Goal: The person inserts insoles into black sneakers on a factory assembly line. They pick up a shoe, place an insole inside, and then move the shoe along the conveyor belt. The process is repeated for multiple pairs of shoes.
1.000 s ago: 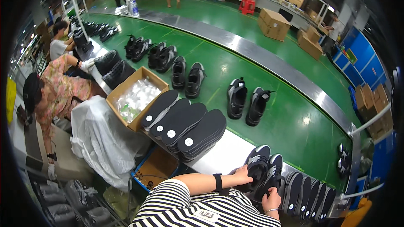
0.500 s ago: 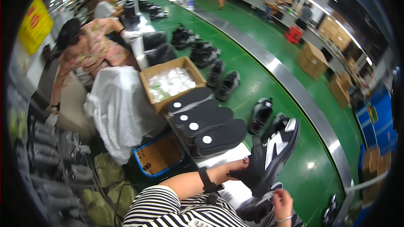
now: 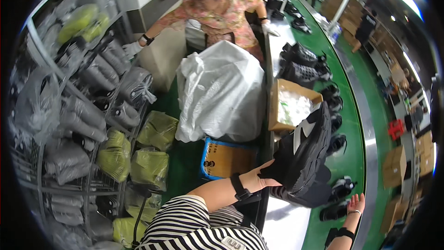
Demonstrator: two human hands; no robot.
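Observation:
A black shoe (image 3: 309, 150) with a white stripe is raised in front of me, toe up. My left hand (image 3: 262, 180) grips it from below at the heel end, and most of the fingers are hidden behind it. My right hand (image 3: 356, 203) is held open, palm up, with nothing in it. Beside that hand a dark shoe (image 3: 334, 211) rests on the green surface. Black insoles (image 3: 300, 197) lie on the white bench, partly covered by the raised shoe.
A carton of white items (image 3: 296, 106) stands beyond the shoe. Left of it are a large white bag (image 3: 222, 92) and a blue-edged bin (image 3: 230, 159). Racks hold bagged shoes (image 3: 99, 71). A co-worker (image 3: 222, 18) reaches towards a rack. A metal rail (image 3: 370, 157) runs along the right.
My view has swung left, bringing the racks and co-worker closer in. The shoe in my left hand has tipped more upright. My right hand has moved away from the shoes below and opened.

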